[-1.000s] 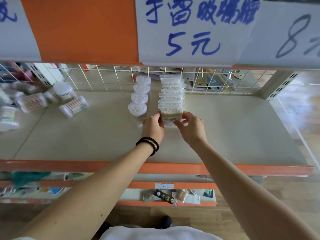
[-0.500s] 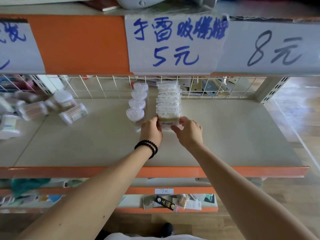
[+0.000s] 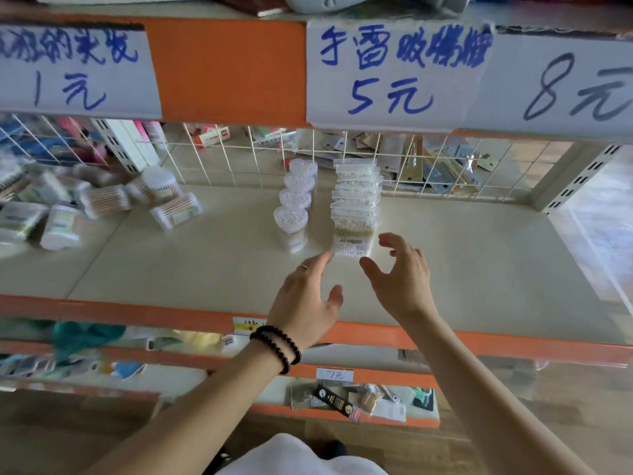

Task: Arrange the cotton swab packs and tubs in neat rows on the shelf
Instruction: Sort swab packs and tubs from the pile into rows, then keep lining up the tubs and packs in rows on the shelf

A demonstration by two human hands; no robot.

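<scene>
A row of flat clear cotton swab packs (image 3: 356, 214) stands upright on the beige shelf (image 3: 479, 269), running from the wire back toward the front. Left of it stands a row of heart-shaped swab tubs (image 3: 291, 221). My left hand (image 3: 305, 303), with black bead bracelets on the wrist, hovers just in front of the front pack, fingers spread and empty. To the right of that pack is my right hand (image 3: 397, 279), fingers loosely spread, holding nothing. Neither hand touches the pack.
A jumble of round swab tubs (image 3: 174, 210) and other packs lies on its side at the shelf's left. A white wire grid (image 3: 219, 159) backs the shelf. Paper price signs (image 3: 390, 73) hang above. The shelf's orange front edge (image 3: 171, 315) runs under my wrists.
Both hands have let go of the front swab pack and pulled back toward me, fingers opening. The camera has moved closer and tilted up slightly.
</scene>
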